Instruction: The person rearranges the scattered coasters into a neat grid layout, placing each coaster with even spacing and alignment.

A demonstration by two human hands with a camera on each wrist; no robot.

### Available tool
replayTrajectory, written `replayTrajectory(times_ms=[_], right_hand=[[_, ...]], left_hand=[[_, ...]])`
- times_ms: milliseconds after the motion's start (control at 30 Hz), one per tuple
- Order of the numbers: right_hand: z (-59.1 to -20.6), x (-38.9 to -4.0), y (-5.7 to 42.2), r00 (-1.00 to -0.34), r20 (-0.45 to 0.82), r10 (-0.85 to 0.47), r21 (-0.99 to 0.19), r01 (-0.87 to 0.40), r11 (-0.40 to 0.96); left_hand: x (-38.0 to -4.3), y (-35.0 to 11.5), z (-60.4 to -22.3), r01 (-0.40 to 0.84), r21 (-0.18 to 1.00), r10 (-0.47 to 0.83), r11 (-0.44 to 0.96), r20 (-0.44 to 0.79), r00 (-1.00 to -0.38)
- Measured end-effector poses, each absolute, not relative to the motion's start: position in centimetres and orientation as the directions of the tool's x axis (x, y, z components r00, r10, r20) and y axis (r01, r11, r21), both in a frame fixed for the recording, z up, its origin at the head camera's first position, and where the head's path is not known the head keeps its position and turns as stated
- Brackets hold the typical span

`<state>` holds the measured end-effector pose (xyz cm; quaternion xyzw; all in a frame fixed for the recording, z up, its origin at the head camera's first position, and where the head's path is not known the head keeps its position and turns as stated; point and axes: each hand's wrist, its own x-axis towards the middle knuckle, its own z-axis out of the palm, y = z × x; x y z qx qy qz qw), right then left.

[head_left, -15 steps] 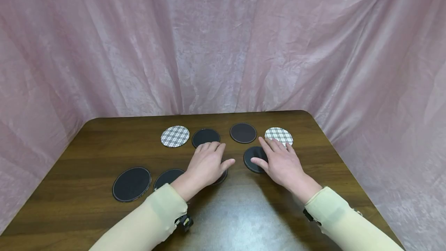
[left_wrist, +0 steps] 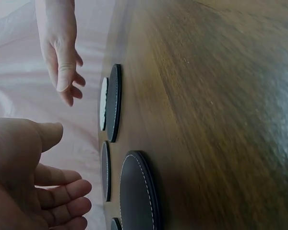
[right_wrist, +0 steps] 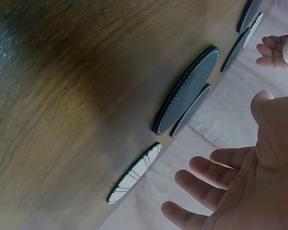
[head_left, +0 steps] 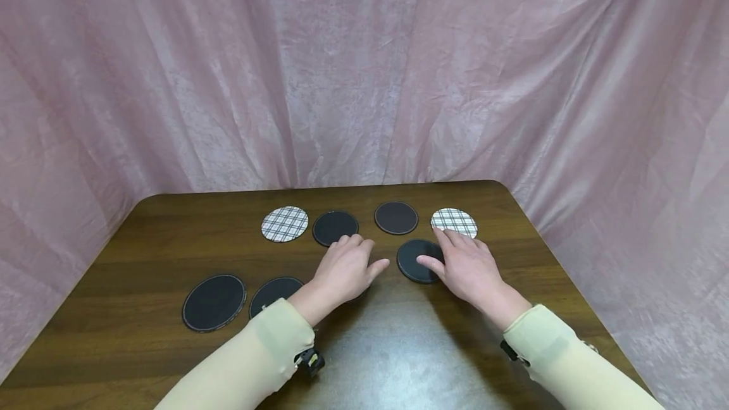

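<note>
Round coasters lie flat on the wooden table. My left hand (head_left: 344, 269), palm down with loosely bent fingers, hovers over a black coaster (left_wrist: 137, 196) that it mostly hides in the head view. Just beyond its fingertips lies another black coaster (head_left: 335, 226). My right hand (head_left: 469, 269) is held above the table with fingers spread and nothing in them. It partly covers a black coaster (head_left: 414, 261) and the lower edge of a white plaid coaster (head_left: 454, 220). Both wrist views show the palms bare and raised off the table.
A second plaid coaster (head_left: 285, 224) and a dark brown coaster (head_left: 395, 217) sit in the back row. Toward the left lie two black coasters, one at the far left (head_left: 214, 302), one beside my left sleeve (head_left: 276, 291). A pink curtain (head_left: 353, 68) hangs behind the table's back edge.
Both hands have moved slightly to the right. The left fingertips have drawn back from the black coaster beyond them, and the right fingers look a little more bent. The coasters keep their arrangement.
</note>
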<state>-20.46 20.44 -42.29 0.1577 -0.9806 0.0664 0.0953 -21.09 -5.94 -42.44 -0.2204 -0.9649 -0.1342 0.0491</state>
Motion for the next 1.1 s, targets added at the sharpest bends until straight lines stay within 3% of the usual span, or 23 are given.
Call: replayTrajectory(times_ms=[267, 700, 1100], right_hand=[[-42.4, -21.0, 21.1, -0.939, 0.209, -0.275, -0.125, -0.304, 0.944], [-42.3, -21.9, 22.4, -0.983, -0.044, -0.179, -0.337, -0.155, 0.929], [-42.3, -22.6, 23.1, -0.972, -0.115, -0.206, -0.417, -0.141, 0.898]], left_hand=[[-21.4, -4.9, -42.6, 0.415, 0.286, 0.399, 0.864, 0.114, -0.910], [-22.3, -3.3, -43.2, 0.436, 0.351, 0.429, 0.829, 0.102, -0.897], [-22.8, -1.9, -44.0, 0.399, 0.382, 0.409, 0.834, 0.060, -0.911]])
